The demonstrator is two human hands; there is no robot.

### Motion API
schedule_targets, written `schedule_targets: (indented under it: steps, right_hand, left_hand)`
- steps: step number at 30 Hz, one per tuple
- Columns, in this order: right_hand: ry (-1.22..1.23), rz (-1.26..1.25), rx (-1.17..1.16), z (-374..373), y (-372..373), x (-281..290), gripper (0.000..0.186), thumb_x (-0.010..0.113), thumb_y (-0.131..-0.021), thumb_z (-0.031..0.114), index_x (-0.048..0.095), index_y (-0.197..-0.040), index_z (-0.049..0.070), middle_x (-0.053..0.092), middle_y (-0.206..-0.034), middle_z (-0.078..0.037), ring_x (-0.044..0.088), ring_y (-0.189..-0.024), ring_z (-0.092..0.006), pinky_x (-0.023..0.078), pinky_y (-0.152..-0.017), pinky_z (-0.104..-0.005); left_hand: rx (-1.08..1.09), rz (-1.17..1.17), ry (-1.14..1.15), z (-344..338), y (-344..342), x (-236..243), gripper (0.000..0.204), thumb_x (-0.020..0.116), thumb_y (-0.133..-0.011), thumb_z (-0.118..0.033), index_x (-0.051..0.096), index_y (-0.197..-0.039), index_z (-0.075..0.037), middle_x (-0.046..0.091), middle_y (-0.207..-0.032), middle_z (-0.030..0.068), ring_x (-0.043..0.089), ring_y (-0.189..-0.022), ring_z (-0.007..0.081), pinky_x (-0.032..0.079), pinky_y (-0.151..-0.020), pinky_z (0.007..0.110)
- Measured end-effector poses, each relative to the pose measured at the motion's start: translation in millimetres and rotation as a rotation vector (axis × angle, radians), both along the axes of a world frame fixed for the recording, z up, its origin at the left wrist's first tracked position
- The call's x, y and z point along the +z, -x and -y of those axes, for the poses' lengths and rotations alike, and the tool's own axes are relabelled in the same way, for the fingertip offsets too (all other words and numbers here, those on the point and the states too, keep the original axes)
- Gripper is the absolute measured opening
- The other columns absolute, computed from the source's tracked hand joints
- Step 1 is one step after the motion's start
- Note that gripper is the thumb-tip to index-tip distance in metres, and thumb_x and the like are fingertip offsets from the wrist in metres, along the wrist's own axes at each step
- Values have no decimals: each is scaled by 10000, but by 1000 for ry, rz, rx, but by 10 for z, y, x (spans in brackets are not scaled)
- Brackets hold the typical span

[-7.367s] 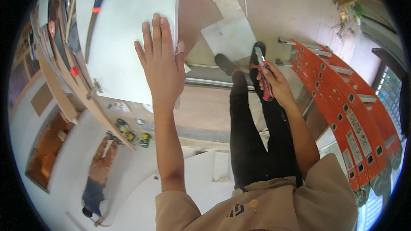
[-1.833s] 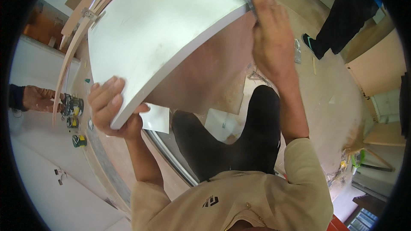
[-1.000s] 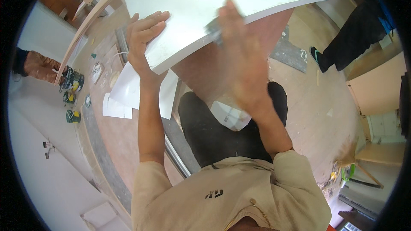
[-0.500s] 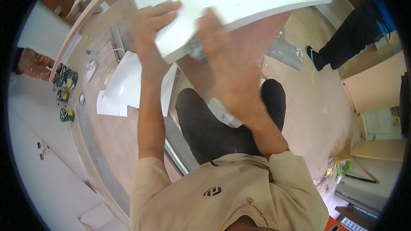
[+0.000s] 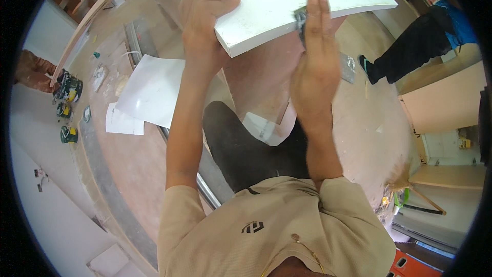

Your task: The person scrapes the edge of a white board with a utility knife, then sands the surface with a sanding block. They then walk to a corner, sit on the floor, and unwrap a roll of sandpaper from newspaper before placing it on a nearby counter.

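Observation:
A thick white board [image 5: 271,0] is held up in front of me, its near edge facing me. My left hand [image 5: 205,18] grips the board's left corner, fingers laid over its top face. My right hand [image 5: 315,66] presses flat against the board's near edge, and a small grey block [image 5: 300,18] shows between its fingers and the edge. Below the board I see my dark trousers [image 5: 246,149] and beige shirt.
White sheets [image 5: 146,95] lie on the brown floor at left, beside a metal rail [image 5: 202,195]. Small yellow and green tools [image 5: 66,90] sit at far left. Another person's dark leg and shoe [image 5: 405,56] stand at right. An orange ladder [image 5: 410,264] shows at the lower right.
My left hand has shifted along the board's corner to lie over its top. My right hand has slid right along the near edge. The view has turned slightly.

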State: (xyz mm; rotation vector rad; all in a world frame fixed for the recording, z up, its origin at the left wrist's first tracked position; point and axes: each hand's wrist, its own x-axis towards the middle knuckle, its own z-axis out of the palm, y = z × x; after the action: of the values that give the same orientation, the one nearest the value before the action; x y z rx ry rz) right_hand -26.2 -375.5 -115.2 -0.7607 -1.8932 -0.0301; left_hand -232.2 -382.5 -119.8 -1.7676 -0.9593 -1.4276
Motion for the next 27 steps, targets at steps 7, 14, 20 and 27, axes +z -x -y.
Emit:
schedule_targets:
  steps: [7,14,20,27]
  right_hand:
    - [-63,151,62,164,85,39,630,557,-909,-38,523,-1521,109,544,-1533,-140,634,-1214,-390,519,-985,-384]
    - [57,126,124,324,120,71,655,544,-899,-47,508,-1534,111,492,-1579,-118,622,-1225,-381,516,-991,-385]
    - [-43,98,-6,-159,-347,-29,631,536,-963,12,415,-1576,106,509,-1554,-162,650,-1150,-351,554,-926,-316]
    - [733,-968,562,-478,-1184,-134,403,590,-1038,67,526,-1425,-26,694,-1265,-198,699,-1102,-235,563,-954,-364]
  left_hand:
    - [-92,59,-21,-42,46,-29,341,830,-779,-144,654,-1068,-95,750,-1180,84,679,-1123,296,440,-989,403]
    - [12,-3,-54,-118,24,-53,278,790,-909,-205,645,-1108,-76,761,-1138,110,696,-1095,292,489,-982,403]
    - [-27,-8,1,-39,126,-96,376,813,-886,-234,599,-1172,-118,742,-1177,100,681,-1153,282,470,-1052,424]
    - [95,-40,165,128,46,9,368,775,-920,-295,576,-1185,-134,706,-1264,98,622,-1245,281,376,-1132,484]
